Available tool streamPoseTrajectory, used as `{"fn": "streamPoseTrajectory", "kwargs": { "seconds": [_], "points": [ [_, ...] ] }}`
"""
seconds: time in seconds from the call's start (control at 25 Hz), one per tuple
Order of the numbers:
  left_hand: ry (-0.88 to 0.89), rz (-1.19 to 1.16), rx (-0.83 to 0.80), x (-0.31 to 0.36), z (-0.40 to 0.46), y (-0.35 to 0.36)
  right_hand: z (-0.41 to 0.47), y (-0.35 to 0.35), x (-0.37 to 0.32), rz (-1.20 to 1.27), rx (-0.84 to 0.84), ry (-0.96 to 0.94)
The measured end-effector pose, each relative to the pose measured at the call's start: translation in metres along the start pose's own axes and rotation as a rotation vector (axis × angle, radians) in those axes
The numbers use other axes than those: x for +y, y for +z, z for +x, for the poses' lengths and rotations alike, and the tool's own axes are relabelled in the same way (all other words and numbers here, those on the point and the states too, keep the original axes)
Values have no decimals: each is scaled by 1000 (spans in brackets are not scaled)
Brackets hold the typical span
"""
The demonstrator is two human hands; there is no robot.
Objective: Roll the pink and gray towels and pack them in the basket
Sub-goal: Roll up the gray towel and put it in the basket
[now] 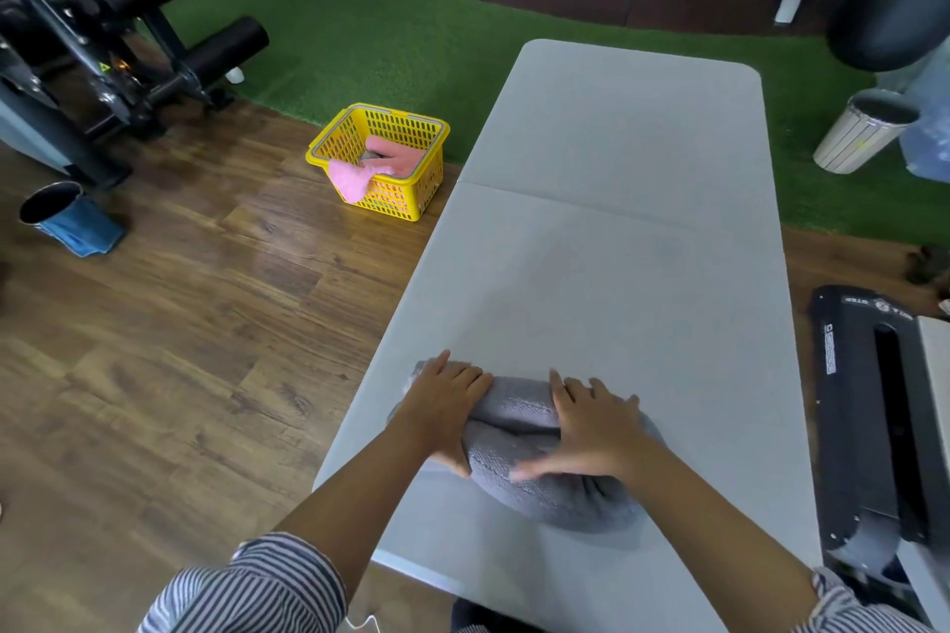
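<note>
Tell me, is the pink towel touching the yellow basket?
Touching. The head view shows the pink towel lying inside the yellow basket, one end draped over its near rim.

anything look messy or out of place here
Yes. The pink towel in the yellow basket on the floor is not neatly packed: one end flops out over the front rim. On the table, the gray towel under both hands looks bunched and lumpy, not an even roll.
</note>
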State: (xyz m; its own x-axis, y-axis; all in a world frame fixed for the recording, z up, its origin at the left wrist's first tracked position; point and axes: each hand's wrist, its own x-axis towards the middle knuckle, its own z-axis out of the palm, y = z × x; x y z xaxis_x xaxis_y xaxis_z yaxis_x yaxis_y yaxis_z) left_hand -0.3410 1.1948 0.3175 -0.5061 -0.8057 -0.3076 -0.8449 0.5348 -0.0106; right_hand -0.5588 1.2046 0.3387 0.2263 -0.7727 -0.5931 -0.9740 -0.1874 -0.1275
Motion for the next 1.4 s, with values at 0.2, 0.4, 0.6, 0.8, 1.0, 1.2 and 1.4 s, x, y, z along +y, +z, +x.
{"fn": "streamPoseTrajectory", "kwargs": {
  "seconds": [0.2, 0.4, 0.6, 0.8, 1.0, 1.2, 1.4],
  "points": [
    [-53, 58, -61, 8, 4, 9, -12, 19, -16, -231, -2, -12],
    [-75, 72, -49, 7, 2, 3, -3, 28, -26, -182, 236, 12],
    [-162, 99, 28, -60, -28, -15, 30, -2, -79, -221, 484, -73],
    [-281, 116, 60, -187, -92, -33, 69, -53, -209, -272, 496, -131],
    [-341, 168, 91, -293, -145, -38, 101, -90, -315, -215, 479, -201],
    [-349, 166, 119, -366, -155, -35, 144, -115, -371, -237, 470, -251],
    [-330, 139, 91, -437, -121, -29, 215, -143, -399, -233, 434, -248]
  ]
}}
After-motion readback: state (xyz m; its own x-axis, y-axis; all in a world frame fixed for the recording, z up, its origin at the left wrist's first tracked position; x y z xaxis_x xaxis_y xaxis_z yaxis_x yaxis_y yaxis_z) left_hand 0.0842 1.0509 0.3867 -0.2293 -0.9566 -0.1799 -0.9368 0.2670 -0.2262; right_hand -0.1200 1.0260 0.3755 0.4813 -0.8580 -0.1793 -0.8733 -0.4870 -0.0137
